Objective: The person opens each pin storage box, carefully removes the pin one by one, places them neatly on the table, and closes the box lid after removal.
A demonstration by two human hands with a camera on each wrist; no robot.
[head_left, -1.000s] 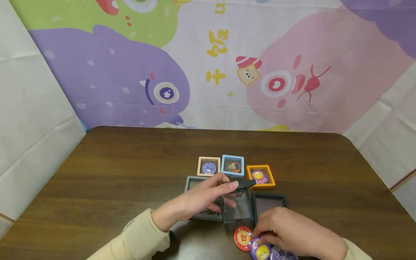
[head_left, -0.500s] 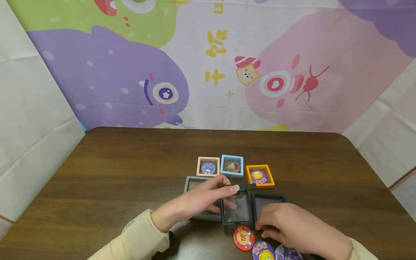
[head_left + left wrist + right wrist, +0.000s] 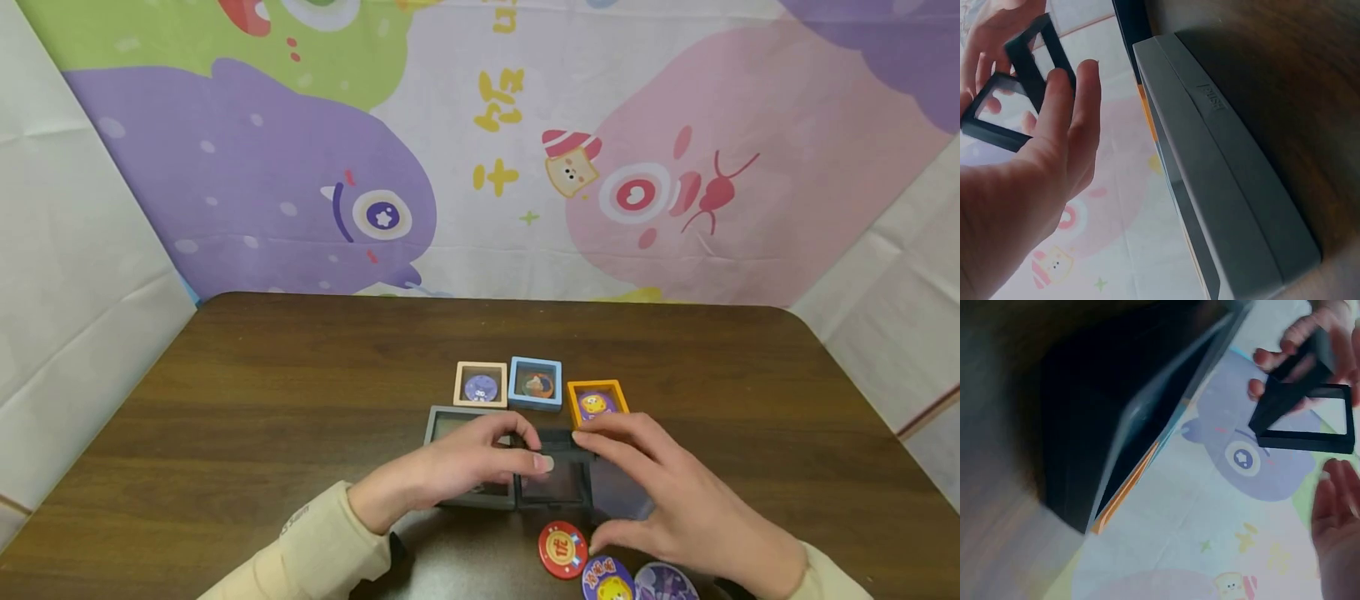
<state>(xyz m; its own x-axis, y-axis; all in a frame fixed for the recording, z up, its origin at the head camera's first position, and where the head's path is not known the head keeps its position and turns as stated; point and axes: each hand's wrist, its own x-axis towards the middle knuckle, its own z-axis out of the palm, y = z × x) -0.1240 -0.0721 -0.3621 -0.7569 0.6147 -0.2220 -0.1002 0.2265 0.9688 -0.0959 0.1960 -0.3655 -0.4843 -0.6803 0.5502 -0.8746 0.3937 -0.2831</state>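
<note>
My left hand (image 3: 457, 462) pinches a black hinged display case (image 3: 561, 442) with clear windows, held over the table. Its two halves stand spread apart at an angle, plain in the left wrist view, where the case (image 3: 1029, 69) shows nothing between them. Beside it my right hand (image 3: 675, 492) has thumb and fingers spread wide, fingertips right at the case's upper right corner. Partly hidden under that hand is a second dark case (image 3: 624, 493). Below lie a red round badge (image 3: 563, 550), a purple badge with a yellow bear (image 3: 609, 581) and a dark purple patterned badge (image 3: 664, 582).
Behind the hands stand a beige case (image 3: 481, 385), a blue case (image 3: 536, 385) and an orange case (image 3: 597, 406), each with a round badge inside. A larger grey case (image 3: 1222, 156), marked PUSH, sits under my left hand. A cartoon cloth (image 3: 502, 242) hangs behind the table.
My right hand has left the bear badge and moved up to the black case, its fingers spreading. The case has tilted in my left hand, its upper half shifting.
</note>
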